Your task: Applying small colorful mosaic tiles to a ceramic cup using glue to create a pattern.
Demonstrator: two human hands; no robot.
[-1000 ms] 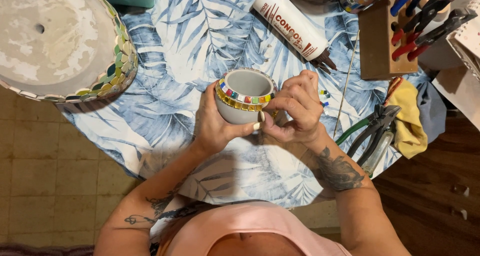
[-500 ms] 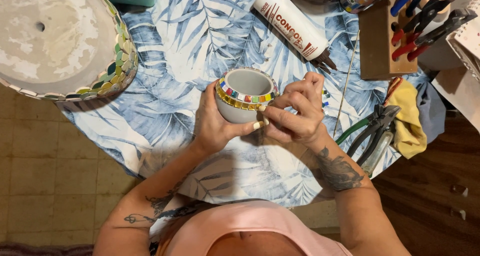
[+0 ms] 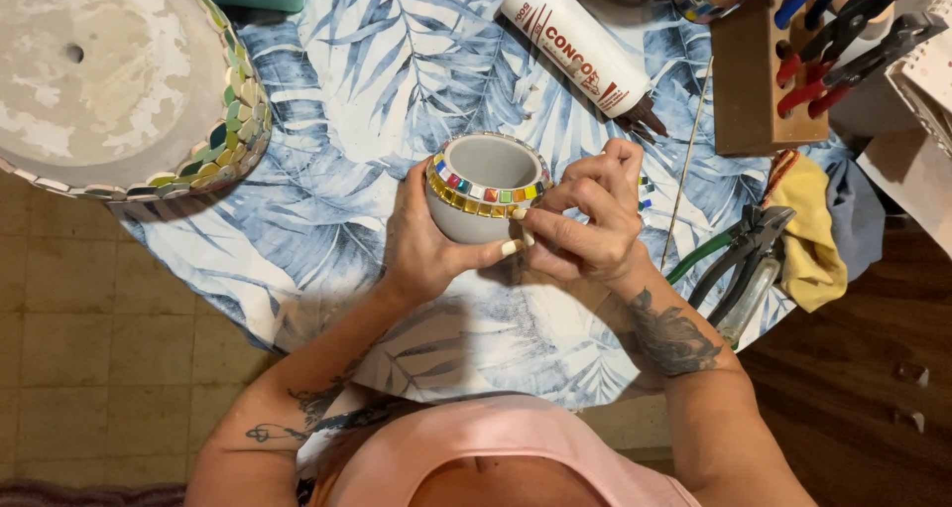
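Grey and ringed with coloured mosaic tiles, the small pot [image 3: 486, 197] is cradled above the leaf-print tablecloth [image 3: 357, 90] by the clasping left hand [image 3: 428, 237], while the right hand [image 3: 585, 219], shifted slightly since a moment ago, is pinched at its tiled rim.

The left hand [image 3: 421, 239] hides the small pot's [image 3: 486, 199] near side; the big pot [image 3: 109, 80] is cut off

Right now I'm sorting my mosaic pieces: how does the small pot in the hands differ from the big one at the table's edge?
The small pot is held upright, mouth open, by the left hand and right hand; the big pot lies upside down, drain hole showing. The small pot has two tile rows at its rim; the big pot's wall looks covered. Both are grey with coloured tiles.
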